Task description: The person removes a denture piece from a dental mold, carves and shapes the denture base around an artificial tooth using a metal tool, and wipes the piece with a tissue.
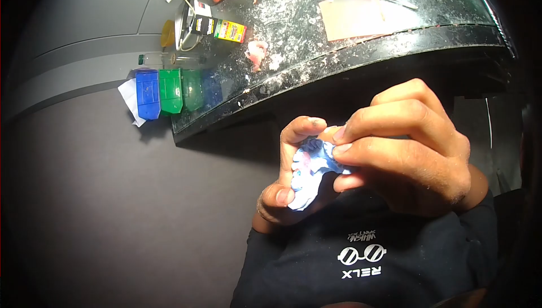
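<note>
Dental cast, in left hand, right hand apparently pinching

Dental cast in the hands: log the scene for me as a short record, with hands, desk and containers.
Held item: dental cast, teeth visible, pink patch
Left hand: gripping the cast's outer side
Right hand: fingers against the other side
Desk: black, strewn with pale debris
On desk: pink lump
Desk's left end: blue container beside green container
</note>
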{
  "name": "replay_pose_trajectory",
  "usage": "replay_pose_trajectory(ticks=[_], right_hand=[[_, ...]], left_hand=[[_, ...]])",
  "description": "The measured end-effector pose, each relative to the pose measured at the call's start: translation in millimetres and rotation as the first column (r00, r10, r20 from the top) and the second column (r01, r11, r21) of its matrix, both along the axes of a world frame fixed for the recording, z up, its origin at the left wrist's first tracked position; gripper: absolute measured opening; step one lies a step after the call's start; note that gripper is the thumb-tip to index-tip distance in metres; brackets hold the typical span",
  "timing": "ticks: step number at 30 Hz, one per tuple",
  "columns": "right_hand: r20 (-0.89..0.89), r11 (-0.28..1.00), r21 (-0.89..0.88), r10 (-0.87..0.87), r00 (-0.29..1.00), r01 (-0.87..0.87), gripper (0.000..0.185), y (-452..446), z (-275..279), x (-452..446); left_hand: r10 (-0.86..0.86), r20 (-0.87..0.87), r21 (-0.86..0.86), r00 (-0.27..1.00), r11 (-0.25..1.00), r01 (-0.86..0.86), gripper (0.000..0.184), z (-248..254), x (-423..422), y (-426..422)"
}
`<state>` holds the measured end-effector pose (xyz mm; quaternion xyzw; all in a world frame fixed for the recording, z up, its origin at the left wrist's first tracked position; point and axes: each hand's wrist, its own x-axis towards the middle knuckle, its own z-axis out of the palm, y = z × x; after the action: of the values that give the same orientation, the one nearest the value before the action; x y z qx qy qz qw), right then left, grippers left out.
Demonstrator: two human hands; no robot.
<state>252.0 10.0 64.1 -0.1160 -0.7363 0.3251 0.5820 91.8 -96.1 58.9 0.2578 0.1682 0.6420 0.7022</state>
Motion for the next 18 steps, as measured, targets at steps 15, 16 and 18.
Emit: replay_pose_trajectory(ticks=[15,16,18], right_hand=[[-0.029,1.000,0.011,-0.005,1.000,0.005,0.031,5.6,-5.5,7.7],[-0.027,1.000,0.013,-0.007,1.000,0.008,0.031,6.5,-5.5,8.7],[0.000,1.000,0.009,-0.010,1.000,0.010,0.031,7.2,-6.4,10.4]], left_hand=[[0.269,-0.264,-0.100,0.926,0.948,-0.304,0.064,11.8,19.6,-0.2],[0.290,-0.293,-0.107,0.911,0.937,-0.333,0.062,11.3,18.2,0.3],[0.307,-0.427,-0.006,0.851,0.940,-0.342,0.065,7.6,11.3,0.8]])
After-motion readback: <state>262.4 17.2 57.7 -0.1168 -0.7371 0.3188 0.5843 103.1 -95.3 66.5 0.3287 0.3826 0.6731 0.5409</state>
